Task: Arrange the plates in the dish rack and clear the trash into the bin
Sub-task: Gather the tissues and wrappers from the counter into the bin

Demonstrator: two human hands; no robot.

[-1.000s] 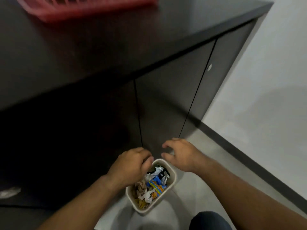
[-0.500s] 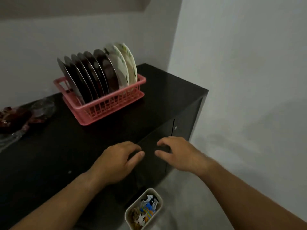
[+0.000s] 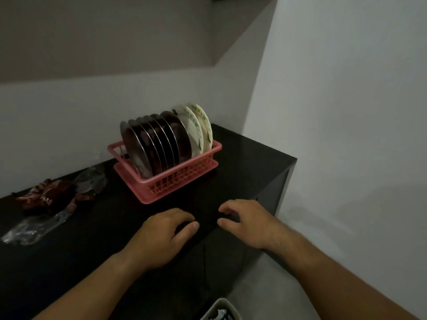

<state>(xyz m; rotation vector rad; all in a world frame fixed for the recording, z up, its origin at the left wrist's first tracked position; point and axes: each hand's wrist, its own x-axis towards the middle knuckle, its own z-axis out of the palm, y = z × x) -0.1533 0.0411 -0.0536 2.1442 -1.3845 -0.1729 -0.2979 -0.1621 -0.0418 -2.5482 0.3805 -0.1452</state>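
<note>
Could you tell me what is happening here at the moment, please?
A person stands at a black cabinet, both bare hands empty: the left hand and right hand hover over its front edge. Steel and white floral plates stand upright in the pink plastic dish rack. Crumpled wrappers lie on top; a pale bin sits on the floor.

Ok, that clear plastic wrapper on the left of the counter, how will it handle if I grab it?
The clear plastic wrapper looks thin and crumpled, so probably floppy and very light. Its glossy sheen suggests it may slip on the dark counter.
</note>
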